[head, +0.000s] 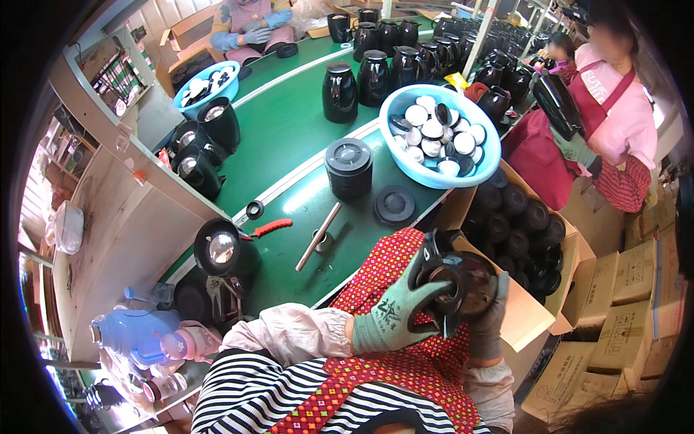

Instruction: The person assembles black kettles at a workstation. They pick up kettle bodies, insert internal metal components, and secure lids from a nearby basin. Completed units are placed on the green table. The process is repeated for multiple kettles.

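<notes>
My left hand (398,312), in a green work glove, grips a black plastic ring-shaped part (447,290) between thumb and fingers. My right hand (488,323), also gloved, holds a glossy dark vessel (477,276) from its right side, over my lap. The ring part sits against or just in front of this vessel; whether they are joined I cannot tell. On the green bench before me lies a metal rod (320,236) across a short metal socket (323,242). Beyond it are a red-handled tool (274,227), a small black ring (255,209) and stacked black round bases (348,168).
A light blue basin (390,135) of caps stands ahead. Black jugs (340,95) crowd the far bench. At right, an open carton (572,271) holds black round parts, near a co-worker (612,108) holding a jug. Left are a jug (222,247) and bottles (138,333).
</notes>
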